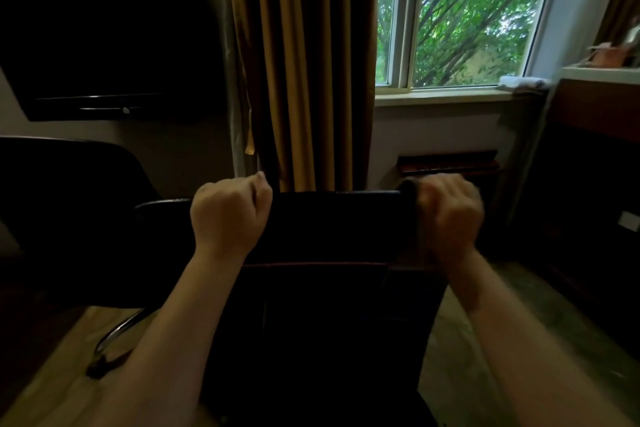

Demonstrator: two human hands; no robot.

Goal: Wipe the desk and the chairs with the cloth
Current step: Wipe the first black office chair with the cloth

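Observation:
A black chair (332, 219) stands right in front of me with its back toward me. My left hand (228, 215) grips the top edge of the chair back near its left end, fingers curled over it. My right hand (450, 212) is curled at the back's top right corner and holds a dark cloth (410, 193) wrapped over that corner. Most of the cloth is hidden under the hand. A second black chair (69, 191) stands to the left, partly in shadow.
A dark television (104, 39) hangs on the left wall. A brown curtain (304, 63) hangs behind the chair, beside a window (464, 18). A white cloth (523, 82) lies on the sill. Dark wooden furniture (595, 167) fills the right side.

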